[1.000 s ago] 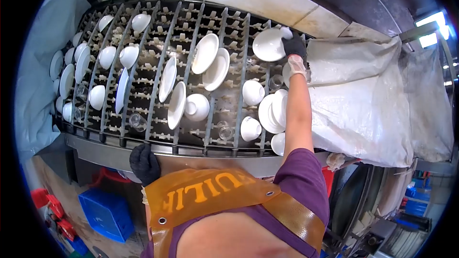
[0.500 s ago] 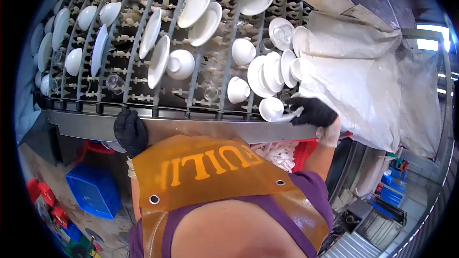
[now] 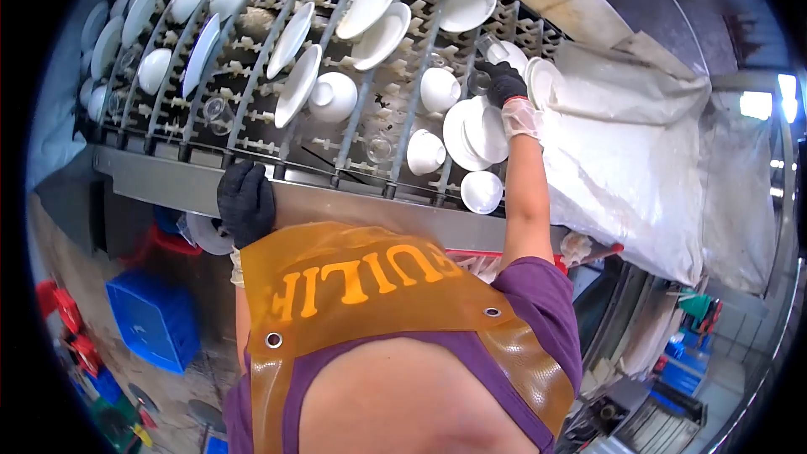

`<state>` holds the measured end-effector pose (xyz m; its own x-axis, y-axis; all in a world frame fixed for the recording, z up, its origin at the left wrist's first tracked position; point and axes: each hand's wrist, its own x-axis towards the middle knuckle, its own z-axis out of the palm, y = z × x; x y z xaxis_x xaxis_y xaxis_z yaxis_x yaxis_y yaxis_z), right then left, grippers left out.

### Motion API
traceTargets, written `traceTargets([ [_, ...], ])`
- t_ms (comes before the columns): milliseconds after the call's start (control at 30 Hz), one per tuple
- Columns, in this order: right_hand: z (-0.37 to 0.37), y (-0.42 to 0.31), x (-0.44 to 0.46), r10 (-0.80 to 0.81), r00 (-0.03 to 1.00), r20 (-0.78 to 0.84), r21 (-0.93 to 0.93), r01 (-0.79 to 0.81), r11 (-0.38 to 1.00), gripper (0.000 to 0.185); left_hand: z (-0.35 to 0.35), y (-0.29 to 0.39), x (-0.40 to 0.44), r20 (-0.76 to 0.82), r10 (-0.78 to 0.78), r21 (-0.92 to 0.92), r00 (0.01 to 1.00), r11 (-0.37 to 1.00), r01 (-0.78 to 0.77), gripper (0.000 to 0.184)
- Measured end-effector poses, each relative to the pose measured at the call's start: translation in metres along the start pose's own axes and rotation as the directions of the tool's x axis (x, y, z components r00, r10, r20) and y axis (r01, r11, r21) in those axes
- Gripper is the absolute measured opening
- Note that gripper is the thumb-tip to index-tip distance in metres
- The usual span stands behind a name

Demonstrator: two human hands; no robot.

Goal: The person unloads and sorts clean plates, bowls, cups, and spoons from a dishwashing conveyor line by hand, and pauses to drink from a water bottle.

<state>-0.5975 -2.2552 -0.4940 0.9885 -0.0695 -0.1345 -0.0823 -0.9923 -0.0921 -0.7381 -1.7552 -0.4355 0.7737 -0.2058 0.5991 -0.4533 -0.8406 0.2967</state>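
My left hand (image 3: 245, 202), in a dark glove, rests at the metal front edge (image 3: 160, 185) of the conveyor with its fingers together and curled over it. My right hand (image 3: 503, 84), also gloved, is over the right part of the conveyor, its fingers closed on a clear glass (image 3: 489, 47) beside a white plate (image 3: 513, 56). Another glass (image 3: 479, 82) stands just left of this hand. Overlapping white plates (image 3: 461, 136) lie below it, with a white bowl (image 3: 482, 192) and a printed cup (image 3: 426, 152) nearby.
More white plates (image 3: 298, 86), bowls (image 3: 334, 97) and glasses (image 3: 378, 148) sit among the conveyor's pegs (image 3: 349, 130). A translucent plastic curtain (image 3: 622, 160) hangs on the right. Below left is a blue crate (image 3: 153, 319).
My right hand went from the far plate to the front edge with a white spoon, then back up to the glass, without the spoon in view. The glass has shifted left. The view has moved.
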Motion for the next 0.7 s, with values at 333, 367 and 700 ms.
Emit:
traceTargets([
  [333, -0.065, -0.047, -0.014, -0.26, 0.962, 0.088, 0.202, 0.238, 0.95, 0.073, 0.009, 0.016, -0.003, 0.014, -0.025, 0.026, 1.0, 0.999, 0.025, 0.019],
  [367, -0.069, -0.056, -0.014, -0.286, 0.958, 0.034, 0.264, 0.267, 0.927, 0.073, 0.009, 0.017, -0.003, 0.015, -0.01, -0.002, 1.0, 1.0, 0.01, 0.02],
  [700, -0.017, -0.131, 0.017, -0.292, 0.882, -0.37, 0.212, 0.387, 0.898, 0.062, 0.015, 0.033, -0.006, 0.035, -0.063, 0.002, 0.997, 0.998, 0.063, 0.023],
])
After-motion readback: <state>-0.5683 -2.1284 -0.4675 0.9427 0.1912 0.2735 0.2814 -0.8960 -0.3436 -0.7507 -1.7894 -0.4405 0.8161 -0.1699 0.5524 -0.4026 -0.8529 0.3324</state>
